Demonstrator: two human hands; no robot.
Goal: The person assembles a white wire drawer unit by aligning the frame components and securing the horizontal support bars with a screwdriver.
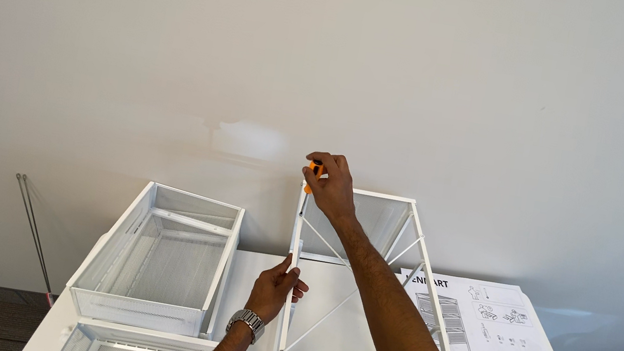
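Gripping an orange-handled screwdriver [314, 174] in our right hand [333, 187], fingers wrapped tight around the handle, we hold it at the top corner of the white metal frame [404, 240], where its upright post meets the top rail. Only a sliver of the handle shows between the fingers; the tip is hidden, so we cannot tell what it bears on. Below that hand, our left hand [278, 285] is closed around the same post [296, 236], thumb and fingers pinched on the thin tube, a metal wristwatch [246, 323] on the wrist.

The frame stands on the white surface [252, 291] against the wall, its thin diagonal braces crossing just under our right forearm. We judge it light and fairly stiff along the tubes, but springy and apt to rack sideways while loosely joined, so a grip on the post close to the joint steadies it best; the painted tube looks smooth and could slip in a loose hold. The braces seem too slender to take a grip.

To the left of our left hand sits a white mesh basket [157, 259], with a second one [134, 348] nearer us. Right of our right forearm lie the printed instruction sheets [504, 331].
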